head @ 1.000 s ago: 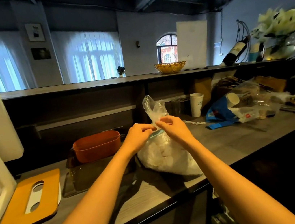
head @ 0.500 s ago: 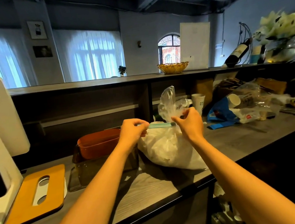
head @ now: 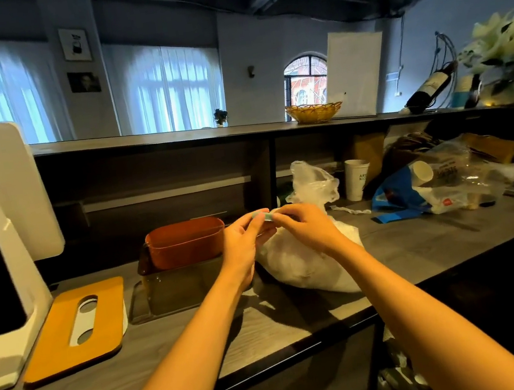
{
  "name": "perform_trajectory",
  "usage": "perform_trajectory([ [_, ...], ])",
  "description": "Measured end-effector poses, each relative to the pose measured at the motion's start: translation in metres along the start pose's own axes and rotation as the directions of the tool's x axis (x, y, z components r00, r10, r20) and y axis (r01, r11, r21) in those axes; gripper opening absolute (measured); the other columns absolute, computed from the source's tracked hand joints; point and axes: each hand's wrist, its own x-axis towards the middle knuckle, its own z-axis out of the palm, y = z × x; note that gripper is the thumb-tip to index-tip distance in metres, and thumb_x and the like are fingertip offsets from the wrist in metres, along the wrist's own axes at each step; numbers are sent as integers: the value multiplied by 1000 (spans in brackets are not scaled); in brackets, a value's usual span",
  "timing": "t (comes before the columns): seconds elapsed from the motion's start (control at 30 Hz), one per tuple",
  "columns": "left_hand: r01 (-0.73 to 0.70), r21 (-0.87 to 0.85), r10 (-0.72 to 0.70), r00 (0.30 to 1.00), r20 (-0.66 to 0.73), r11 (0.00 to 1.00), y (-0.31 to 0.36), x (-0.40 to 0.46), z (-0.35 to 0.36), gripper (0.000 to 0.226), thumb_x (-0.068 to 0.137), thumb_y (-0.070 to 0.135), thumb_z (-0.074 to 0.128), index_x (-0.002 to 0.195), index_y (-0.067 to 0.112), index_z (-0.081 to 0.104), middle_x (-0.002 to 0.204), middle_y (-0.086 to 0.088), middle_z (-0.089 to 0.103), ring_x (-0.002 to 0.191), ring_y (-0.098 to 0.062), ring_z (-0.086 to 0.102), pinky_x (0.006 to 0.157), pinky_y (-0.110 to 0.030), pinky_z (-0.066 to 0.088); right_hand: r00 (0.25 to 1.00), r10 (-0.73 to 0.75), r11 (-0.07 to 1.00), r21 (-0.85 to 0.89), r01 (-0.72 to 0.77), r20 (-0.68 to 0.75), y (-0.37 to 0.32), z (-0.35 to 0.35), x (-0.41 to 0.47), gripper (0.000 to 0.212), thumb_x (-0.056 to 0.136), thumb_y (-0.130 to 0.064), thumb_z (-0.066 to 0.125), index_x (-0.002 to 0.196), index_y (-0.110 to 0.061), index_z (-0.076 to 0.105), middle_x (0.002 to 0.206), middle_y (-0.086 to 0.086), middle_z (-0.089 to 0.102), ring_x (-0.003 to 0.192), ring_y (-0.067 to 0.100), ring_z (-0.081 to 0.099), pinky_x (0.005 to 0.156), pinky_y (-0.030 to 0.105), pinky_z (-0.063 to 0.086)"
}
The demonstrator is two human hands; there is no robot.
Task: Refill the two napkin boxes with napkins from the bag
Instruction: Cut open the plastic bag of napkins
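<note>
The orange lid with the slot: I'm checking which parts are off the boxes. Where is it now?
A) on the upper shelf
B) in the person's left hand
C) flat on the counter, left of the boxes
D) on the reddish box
C: the orange lid lies flat on the counter, left of the open reddish box; both hands pinch a small teal strip at the bag.

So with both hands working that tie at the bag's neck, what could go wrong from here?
Both the left hand and right hand pinch the teal tie, so nothing steadies the napkin bag; a tug might drag it or tear the thin plastic. The orange box beside the left hand could get knocked.
</note>
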Motion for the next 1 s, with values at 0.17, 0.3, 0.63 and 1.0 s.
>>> perform_trajectory([
  [0.17,57,59,-51,995,-87,997,-16,3,-1,24,98,14,58,115,3,68,107,-16,72,96,-25,72,77,-26,58,981,-155,961,-248,123,-113,28,4,0,32,93,-33,63,114,-11,72,103,6,71,94,18,65,81,28,53],
  [0.3,214,-95,-225,966,-130,972,-30,7,13,27,101,24,51,115,7,66,108,-13,72,96,-22,71,78,-29,59,954,-271,858,-481,180,-126,55,3,4,27,86,-26,73,110,-13,75,105,11,72,96,27,63,80,39,52],
  [0.63,250,-108,-264,954,-142,962,-76,32,42,15,101,13,52,102,10,67,112,-18,69,103,-25,69,81,-28,58,989,-143,881,-461,106,-46,104,-14,11,33,99,-39,51,123,-23,68,114,-2,65,107,13,51,88,30,38],
  [1.0,335,-238,-358,932,-57,912,-115,45,28,29,103,5,44,129,-1,57,122,-19,64,104,-23,68,85,-28,58,999,35,898,-438,-41,-20,137,5,23,32,98,-32,56,125,-19,65,127,2,55,112,21,54,86,21,36],
])
